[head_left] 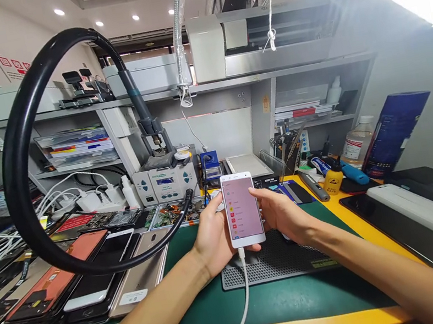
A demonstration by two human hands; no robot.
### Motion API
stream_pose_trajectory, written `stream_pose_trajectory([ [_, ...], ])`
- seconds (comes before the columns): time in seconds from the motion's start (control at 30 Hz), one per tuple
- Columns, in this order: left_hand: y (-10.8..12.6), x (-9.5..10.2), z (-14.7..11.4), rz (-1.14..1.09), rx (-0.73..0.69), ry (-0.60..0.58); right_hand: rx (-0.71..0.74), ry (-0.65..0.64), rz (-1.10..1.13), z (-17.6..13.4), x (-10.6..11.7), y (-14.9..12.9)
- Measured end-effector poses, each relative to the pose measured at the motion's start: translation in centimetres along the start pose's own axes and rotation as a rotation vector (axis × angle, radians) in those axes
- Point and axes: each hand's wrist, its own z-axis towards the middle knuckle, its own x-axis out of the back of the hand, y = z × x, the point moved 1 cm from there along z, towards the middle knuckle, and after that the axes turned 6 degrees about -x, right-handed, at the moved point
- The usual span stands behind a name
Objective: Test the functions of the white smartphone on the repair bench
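Note:
A white smartphone (243, 207) stands upright in the middle of the view, its screen lit with a list of small icons. My left hand (212, 238) is closed around its left side and back, with fingertips showing below the lower edge. From the right, my right hand (281, 209) grips the other edge, thumb near the top right of the screen; its other fingers are partly hidden behind the phone. A white charging cable (245, 274) is plugged into the bottom and curves down to the left. Beneath lies a dark perforated pad (269, 271) on a green mat (299, 298).
Stacked phones and screens (90, 279) fill the left side. A thick black hose (14, 181) loops from the soldering station (168, 184). On the right lie a black tablet-like panel (404, 229), a yellow bottle (332, 180) and a clear bottle (358, 142). Shelves (171, 94) stand behind.

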Motion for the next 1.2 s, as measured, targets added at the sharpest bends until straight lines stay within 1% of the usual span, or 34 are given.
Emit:
stream_pose_trajectory([
  [0.13, 0.04, -0.18, -0.09, 0.020, 0.010, 0.007, -0.017, 0.036, 0.016, 0.16, 0.01, -0.09],
  [0.27, 0.17, -0.56, -0.24, 0.031, 0.006, 0.012, 0.004, -0.008, 0.037, 0.12, -0.09, -0.35],
  [0.37, 0.22, -0.75, -0.31, 0.001, 0.010, 0.021, 0.021, -0.032, 0.050, -0.03, -0.20, -0.53],
  [0.57, 0.12, -0.40, -0.22, -0.032, 0.029, 0.027, 0.046, -0.031, 0.055, 0.19, 0.06, -0.21],
  [0.7, 0.03, -0.14, -0.17, -0.017, 0.036, 0.033, 0.029, -0.041, 0.055, 0.30, 0.12, -0.02],
  [1.0, -0.03, -0.29, -0.08, 0.019, 0.036, 0.041, 0.025, -0.003, 0.002, 0.36, 0.21, 0.18],
  [1.2, 0.07, -0.51, -0.13, 0.002, 0.042, 0.037, 0.032, -0.022, -0.031, 0.32, 0.14, 0.25],
])
